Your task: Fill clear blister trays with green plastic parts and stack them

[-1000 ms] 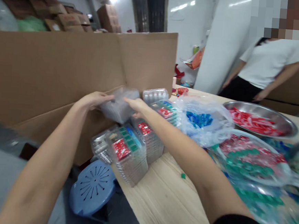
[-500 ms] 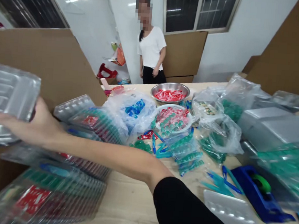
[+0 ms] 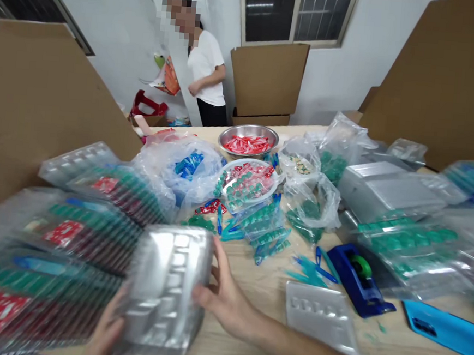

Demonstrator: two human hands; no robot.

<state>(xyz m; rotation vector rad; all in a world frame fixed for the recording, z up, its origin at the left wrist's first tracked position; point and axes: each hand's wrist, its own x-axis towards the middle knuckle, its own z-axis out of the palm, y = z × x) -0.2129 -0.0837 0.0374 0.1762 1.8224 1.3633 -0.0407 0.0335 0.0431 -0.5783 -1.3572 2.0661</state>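
Note:
A stack of clear plastic blister trays (image 3: 170, 298) is held low over the near part of the table, tilted and slightly blurred. My right hand (image 3: 228, 294) grips its right side, thumb on top and fingers along the edge. At its left side is my left hand (image 3: 106, 326), wrapped round the lower left edge and partly cut off by the frame. To the left stand rows of packed trays (image 3: 47, 294) with green, red and blue pieces showing. A single clear tray (image 3: 320, 315) lies flat to the right.
Mid-table are a steel bowl (image 3: 248, 140) of red-and-white pieces, a white bowl (image 3: 276, 178) of bagged pieces, and a plastic bag (image 3: 156, 160) with blue pieces. At right are a blue tape dispenser (image 3: 357, 285), a blue phone (image 3: 446, 331) and stacked trays (image 3: 378, 186). Beyond stands a person (image 3: 208, 68).
The tray stack has come from the far left to the front middle in my right hand. My left hand has come into view and holds it too. The person has turned and shifted.

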